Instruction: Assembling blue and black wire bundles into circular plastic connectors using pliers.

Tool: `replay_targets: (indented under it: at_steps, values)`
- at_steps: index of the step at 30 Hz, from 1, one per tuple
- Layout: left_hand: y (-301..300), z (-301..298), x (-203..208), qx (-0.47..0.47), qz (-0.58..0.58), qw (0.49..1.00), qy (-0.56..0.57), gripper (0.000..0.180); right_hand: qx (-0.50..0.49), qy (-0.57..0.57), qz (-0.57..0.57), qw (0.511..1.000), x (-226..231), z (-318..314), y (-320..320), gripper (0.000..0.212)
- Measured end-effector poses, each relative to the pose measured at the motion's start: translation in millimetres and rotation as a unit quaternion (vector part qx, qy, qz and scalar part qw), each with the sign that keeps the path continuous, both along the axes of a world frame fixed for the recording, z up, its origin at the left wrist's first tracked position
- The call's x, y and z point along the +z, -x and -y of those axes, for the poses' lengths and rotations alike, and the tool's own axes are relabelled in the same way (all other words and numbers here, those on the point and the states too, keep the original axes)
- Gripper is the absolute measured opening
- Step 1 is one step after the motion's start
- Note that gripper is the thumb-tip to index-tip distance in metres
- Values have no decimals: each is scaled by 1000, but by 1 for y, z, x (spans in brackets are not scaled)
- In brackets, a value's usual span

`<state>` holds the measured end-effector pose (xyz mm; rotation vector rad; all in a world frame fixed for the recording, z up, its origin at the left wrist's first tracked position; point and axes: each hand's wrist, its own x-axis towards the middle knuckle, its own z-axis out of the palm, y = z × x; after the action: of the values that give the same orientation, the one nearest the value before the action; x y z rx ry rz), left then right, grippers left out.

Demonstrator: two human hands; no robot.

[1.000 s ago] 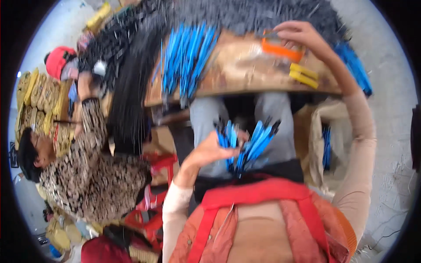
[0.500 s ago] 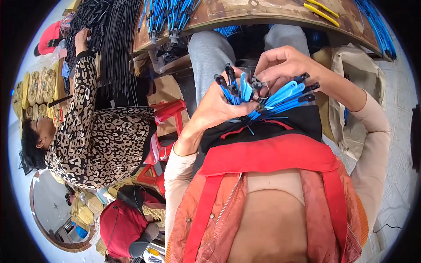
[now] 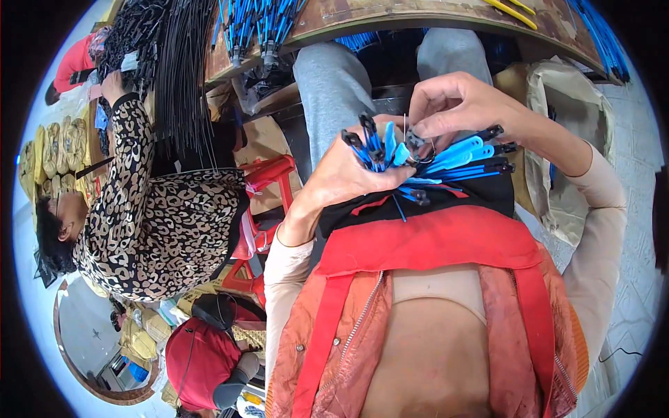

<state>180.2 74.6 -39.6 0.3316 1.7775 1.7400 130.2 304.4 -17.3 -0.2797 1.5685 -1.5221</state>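
Observation:
In front of my lap, my left hand (image 3: 352,167) is wrapped around a bundle of thin blue rods (image 3: 456,171) with black ends, which look like umbrella ribs. The rods fan out to both sides of a small dark hub (image 3: 417,144) with a thin wire ring about it. Light-blue flat pieces (image 3: 465,148) with small holes lie among the rods. My right hand (image 3: 453,111) is closed in a pinch beside the hub, thumb against bent fingers. What it pinches is too small to make out. A thin upright wire (image 3: 405,125) shows next to these fingertips.
Ahead is a wooden table (image 3: 376,15) with blue rod bundles (image 3: 261,28), long black rods (image 3: 185,76) and yellow-handled pliers (image 3: 512,12). A pale sack (image 3: 568,209) stands at right. On the left, a co-worker in a patterned top (image 3: 160,216) sits by a red stool (image 3: 279,184).
My right hand has shifted slightly right, still pinched by the hub. The rods have turned a little in my left hand. The co-worker's hand has moved left and nearer.

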Motion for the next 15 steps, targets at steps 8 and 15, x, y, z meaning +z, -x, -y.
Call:
replay_targets:
  at_steps: [8,15]
  values:
    - [-4,-6,-1,10,-98,993,71,35,-7,16,-15,1000,-3,-3,-7,20]
    - [-7,-9,6,16,-57,991,124,31,-18,8,-19,1000,1,-7,-15,19]
